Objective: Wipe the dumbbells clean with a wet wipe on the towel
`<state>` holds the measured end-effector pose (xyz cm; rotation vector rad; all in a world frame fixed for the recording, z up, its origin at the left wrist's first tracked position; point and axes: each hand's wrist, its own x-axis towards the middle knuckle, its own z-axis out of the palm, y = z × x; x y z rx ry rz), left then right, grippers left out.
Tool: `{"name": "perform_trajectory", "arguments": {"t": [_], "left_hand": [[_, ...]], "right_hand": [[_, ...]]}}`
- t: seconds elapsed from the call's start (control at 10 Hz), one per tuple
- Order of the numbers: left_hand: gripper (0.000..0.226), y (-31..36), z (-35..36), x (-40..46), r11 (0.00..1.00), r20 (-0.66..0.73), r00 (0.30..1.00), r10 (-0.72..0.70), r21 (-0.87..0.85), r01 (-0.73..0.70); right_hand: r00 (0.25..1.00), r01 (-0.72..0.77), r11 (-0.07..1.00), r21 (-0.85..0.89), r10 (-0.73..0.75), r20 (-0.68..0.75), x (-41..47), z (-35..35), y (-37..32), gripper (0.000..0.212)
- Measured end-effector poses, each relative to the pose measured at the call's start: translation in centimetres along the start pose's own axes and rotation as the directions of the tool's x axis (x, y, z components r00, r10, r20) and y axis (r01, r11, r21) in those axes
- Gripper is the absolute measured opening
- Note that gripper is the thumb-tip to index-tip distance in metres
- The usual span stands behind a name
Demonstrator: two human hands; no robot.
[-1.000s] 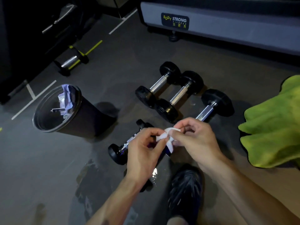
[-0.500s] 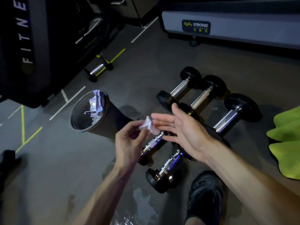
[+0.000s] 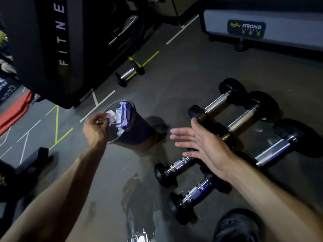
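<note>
My left hand (image 3: 95,126) pinches a crumpled white wet wipe (image 3: 111,115) over the mouth of a dark bin (image 3: 132,131) that holds other used wipes. My right hand (image 3: 202,145) hovers flat with straight fingers above the dumbbells, holding nothing. Several black dumbbells with chrome handles lie on the floor: two small ones (image 3: 178,165) (image 3: 194,191) near me and three larger ones (image 3: 216,102) (image 3: 244,117) (image 3: 274,151) behind them. The towel is out of view.
A black machine marked FITNE (image 3: 52,49) stands at the left, with a small roller (image 3: 129,74) beside it. A grey machine base (image 3: 262,28) runs along the back right. A wet patch (image 3: 138,206) glistens on the floor near my shoe (image 3: 239,226).
My left hand has carried the wipe leftward from in front of me to over the bin. My right hand let go of the wipe and opened flat. The view swung left, losing the green towel.
</note>
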<state>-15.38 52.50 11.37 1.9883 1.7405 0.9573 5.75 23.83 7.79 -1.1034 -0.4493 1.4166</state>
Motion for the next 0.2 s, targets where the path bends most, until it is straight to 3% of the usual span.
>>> {"name": "perform_trajectory", "arguments": {"t": [0.2], "left_hand": [[0.028, -1.0, 1.0, 2.4, 0.939, 0.161, 0.984, -0.070, 0.342, 0.011]], "right_hand": [[1.000, -0.007, 1.000, -0.005, 0.007, 0.009, 0.2, -0.3, 0.1, 0.066]]}}
